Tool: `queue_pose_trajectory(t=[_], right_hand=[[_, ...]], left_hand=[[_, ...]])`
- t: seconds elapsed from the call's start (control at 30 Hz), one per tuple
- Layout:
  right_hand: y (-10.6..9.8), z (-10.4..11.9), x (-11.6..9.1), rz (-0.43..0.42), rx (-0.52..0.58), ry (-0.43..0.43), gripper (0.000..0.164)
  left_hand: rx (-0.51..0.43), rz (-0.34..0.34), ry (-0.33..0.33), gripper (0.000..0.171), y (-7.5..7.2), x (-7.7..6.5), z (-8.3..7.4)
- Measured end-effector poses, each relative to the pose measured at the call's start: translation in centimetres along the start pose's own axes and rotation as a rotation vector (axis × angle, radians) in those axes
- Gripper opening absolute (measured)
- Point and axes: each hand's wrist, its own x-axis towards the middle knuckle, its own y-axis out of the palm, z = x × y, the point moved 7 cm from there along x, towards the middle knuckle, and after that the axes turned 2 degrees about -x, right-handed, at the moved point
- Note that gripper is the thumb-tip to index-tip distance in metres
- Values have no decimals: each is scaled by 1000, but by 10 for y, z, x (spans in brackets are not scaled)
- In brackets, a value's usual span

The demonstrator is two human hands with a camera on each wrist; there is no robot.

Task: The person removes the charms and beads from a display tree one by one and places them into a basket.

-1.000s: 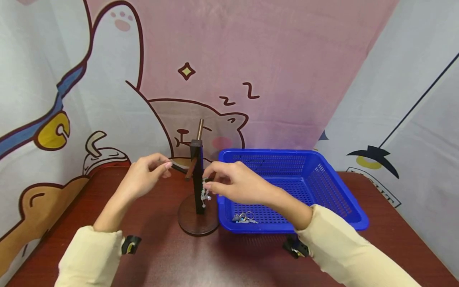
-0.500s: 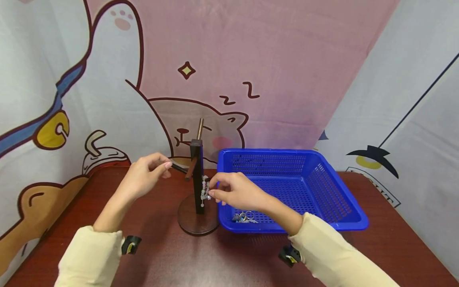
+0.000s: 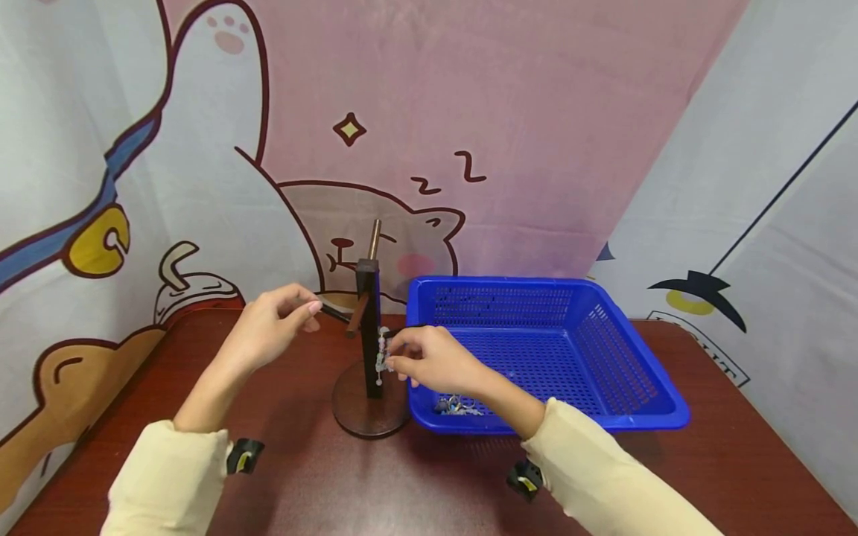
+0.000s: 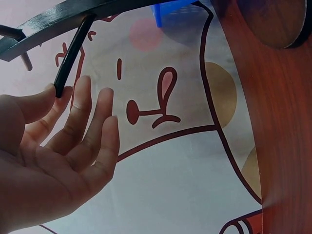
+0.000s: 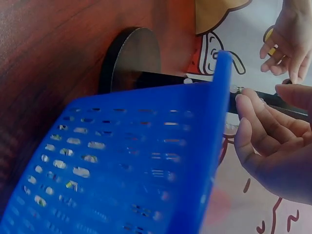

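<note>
A dark stand (image 3: 368,335) with a round wooden base and several pegs stands on the table in the head view. My left hand (image 3: 271,327) pinches the tip of its left black peg (image 4: 74,56) between thumb and index finger; the other fingers are loosely bent. From the stand's right-hand peg hangs a pale beaded bracelet (image 3: 380,357). My right hand (image 3: 432,359) is beside it, fingertips right at the beads. In the right wrist view, a gap shows between the thumb and the bent fingers; the basket wall hides part of the bracelet.
A blue plastic basket (image 3: 536,282) stands just right of the stand, under my right forearm. Small trinkets, one with a metal ring (image 3: 457,406), lie in its near left corner. A printed cloth (image 3: 536,149) hangs behind the reddish-brown table (image 3: 375,484).
My right hand has moved down from the top of the bracelet to its lower beads, and its fingers have loosened. The right-hand peg now shows. The left hand has kept its pinch on the peg.
</note>
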Motion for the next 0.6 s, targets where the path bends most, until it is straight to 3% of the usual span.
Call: queue_pose_trajectory(t=[0.6], right_hand=[[11, -4, 11, -63, -13, 11, 12]], left_hand=[[-8, 11, -11, 21, 1, 0, 1]])
